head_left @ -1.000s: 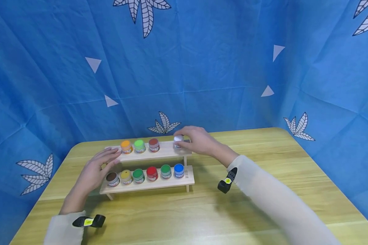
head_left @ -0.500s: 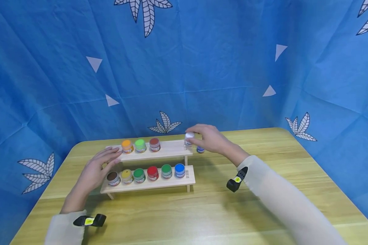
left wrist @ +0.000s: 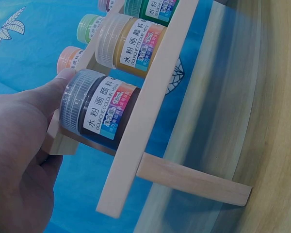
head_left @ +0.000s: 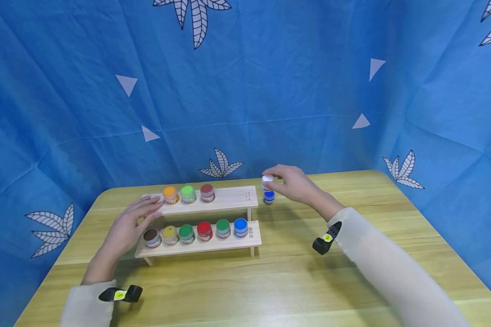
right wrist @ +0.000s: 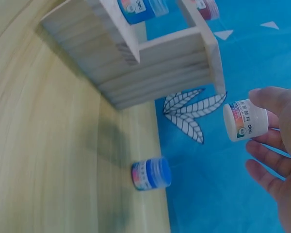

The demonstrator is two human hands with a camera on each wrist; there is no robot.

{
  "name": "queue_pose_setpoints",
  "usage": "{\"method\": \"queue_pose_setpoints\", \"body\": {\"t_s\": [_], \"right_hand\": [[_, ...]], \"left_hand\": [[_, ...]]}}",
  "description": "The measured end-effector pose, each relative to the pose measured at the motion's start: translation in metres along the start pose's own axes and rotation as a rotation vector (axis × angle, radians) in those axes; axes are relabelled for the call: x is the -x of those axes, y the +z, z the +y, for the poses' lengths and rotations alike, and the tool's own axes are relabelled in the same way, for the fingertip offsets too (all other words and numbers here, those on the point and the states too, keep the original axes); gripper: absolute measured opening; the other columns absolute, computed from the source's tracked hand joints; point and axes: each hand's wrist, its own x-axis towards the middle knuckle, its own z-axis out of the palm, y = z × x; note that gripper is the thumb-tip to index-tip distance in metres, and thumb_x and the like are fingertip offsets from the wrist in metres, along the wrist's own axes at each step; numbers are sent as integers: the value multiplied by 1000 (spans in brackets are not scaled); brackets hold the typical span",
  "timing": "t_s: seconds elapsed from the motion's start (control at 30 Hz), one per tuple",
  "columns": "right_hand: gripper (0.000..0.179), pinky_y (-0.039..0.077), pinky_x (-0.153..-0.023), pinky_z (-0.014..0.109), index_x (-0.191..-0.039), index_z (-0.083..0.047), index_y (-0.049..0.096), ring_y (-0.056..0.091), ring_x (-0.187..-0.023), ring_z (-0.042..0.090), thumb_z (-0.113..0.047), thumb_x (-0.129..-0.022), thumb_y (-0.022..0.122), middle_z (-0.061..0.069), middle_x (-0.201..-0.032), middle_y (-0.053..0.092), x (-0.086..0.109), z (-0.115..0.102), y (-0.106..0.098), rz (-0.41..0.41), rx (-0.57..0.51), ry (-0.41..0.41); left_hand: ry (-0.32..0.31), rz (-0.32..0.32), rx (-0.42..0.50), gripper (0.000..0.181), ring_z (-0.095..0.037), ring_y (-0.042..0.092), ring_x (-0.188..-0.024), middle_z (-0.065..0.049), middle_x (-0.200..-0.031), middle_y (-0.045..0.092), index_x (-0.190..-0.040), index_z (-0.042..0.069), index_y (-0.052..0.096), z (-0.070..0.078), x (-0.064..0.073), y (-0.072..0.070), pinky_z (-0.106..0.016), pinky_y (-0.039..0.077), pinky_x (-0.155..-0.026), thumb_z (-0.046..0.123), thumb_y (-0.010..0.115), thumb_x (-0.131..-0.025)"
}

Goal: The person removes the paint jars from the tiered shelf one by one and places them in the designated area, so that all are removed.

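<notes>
In the head view, the right hand (head_left: pixel 292 182) pinches a white jar (head_left: pixel 267 182) near a dark blue jar (head_left: pixel 268 198) standing on the table (head_left: pixel 270 281) beside the wooden rack (head_left: pixel 231 198), whose left end the left hand (head_left: pixel 126 225) grips. The left wrist view shows that thumb close to a brown jar (left wrist: pixel 99 109) (labelled 18ml). In the right wrist view, the white jar is raised, apart from the blue one.

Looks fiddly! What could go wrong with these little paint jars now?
The white jar, held off the table in the right hand, might slip. It could also bump the blue jar standing beside the wooden rack. If the left hand jolts the rack, jars on it may topple.
</notes>
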Motion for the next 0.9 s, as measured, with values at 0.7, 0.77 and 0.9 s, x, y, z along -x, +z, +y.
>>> {"method": "queue_pose_setpoints", "body": {"t_s": [0.7,0.77,0.9], "right_hand": [[37,54,-89,42,-126,-5,66,62,-105,25,-27,-96,66,10,-117,67,10,42,15,-29,-49,134],[38,55,-88,41,-127,-4,65,62,-105,25,-26,-95,66,10,-117,67,12,45,17,-30,-63,146],[39,56,-86,40,-128,-3,64,63,-103,26,-24,-95,67,11,-114,67,14,54,23,-29,-101,157]], "left_hand": [[-18,-9,-5,40,-40,37,-137,-13,-139,55,-133,9,62,0,1,0,-64,31,-107,31,59,-99],[-19,-10,-3,40,-39,37,-137,-13,-140,55,-133,9,62,-1,1,0,-64,31,-107,31,59,-99],[-19,-11,-3,39,-39,38,-136,-13,-140,55,-132,9,63,-1,1,0,-64,32,-107,30,59,-99]]}}
